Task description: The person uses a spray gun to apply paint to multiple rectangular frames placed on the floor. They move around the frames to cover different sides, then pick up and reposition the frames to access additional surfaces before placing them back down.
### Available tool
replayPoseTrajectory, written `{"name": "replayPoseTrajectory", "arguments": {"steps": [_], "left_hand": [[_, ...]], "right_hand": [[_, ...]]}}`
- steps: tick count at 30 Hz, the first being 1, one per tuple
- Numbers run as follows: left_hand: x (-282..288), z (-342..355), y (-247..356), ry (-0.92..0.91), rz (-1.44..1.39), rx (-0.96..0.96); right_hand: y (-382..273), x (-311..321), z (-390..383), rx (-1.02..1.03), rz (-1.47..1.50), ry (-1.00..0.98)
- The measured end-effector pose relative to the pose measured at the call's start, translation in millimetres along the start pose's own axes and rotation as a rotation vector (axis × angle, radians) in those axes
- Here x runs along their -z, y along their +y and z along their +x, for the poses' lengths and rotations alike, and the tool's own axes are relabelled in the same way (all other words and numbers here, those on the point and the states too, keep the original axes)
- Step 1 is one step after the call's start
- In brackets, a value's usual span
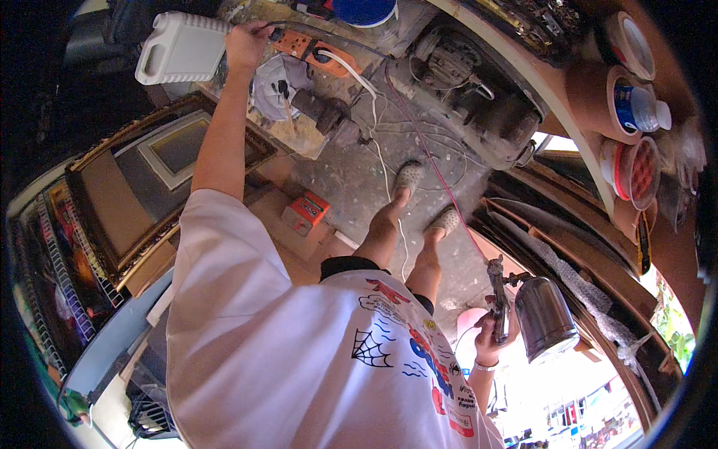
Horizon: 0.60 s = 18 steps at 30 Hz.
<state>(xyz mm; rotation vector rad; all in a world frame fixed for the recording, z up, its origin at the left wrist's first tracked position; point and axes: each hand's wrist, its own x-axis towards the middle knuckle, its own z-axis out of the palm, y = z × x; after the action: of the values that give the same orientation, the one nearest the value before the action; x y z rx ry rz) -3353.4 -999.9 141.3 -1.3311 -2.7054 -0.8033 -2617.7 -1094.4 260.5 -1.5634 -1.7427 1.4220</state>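
Observation:
My left hand [245,46] reaches forward to the far left, its fingers closed at the end of a black power cord [329,35]. Right beside those fingertips lies an orange power strip [310,51] with a white plug and cable in it. A white plastic jug [185,49] stands just left of this hand. Low on the right, my right hand [493,338] grips a metal spray gun [499,292] by its handle. The gun carries a silver paint cup [546,318], and a thin red hose [430,153] runs from it across the floor.
A dirty air compressor [479,82] sits ahead, right of a chop saw [284,86]. Cables loop over the floor near my feet. Ornate picture frames [112,217] lean at the left beside an orange box [305,212]. Tape rolls and a bottle [637,109] occupy the right shelf.

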Motion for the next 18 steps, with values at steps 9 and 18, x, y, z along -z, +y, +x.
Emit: {"name": "replayPoseTrajectory", "arguments": {"steps": [9,18], "left_hand": [[1,-1,9,-0.043,0.278,-0.03],[-2,12,3,-0.037,0.117,0.037]], "right_hand": [[-5,-6,3,-0.006,0.006,0.017],[-8,-4,2,-0.081,0.021,0.004]]}}
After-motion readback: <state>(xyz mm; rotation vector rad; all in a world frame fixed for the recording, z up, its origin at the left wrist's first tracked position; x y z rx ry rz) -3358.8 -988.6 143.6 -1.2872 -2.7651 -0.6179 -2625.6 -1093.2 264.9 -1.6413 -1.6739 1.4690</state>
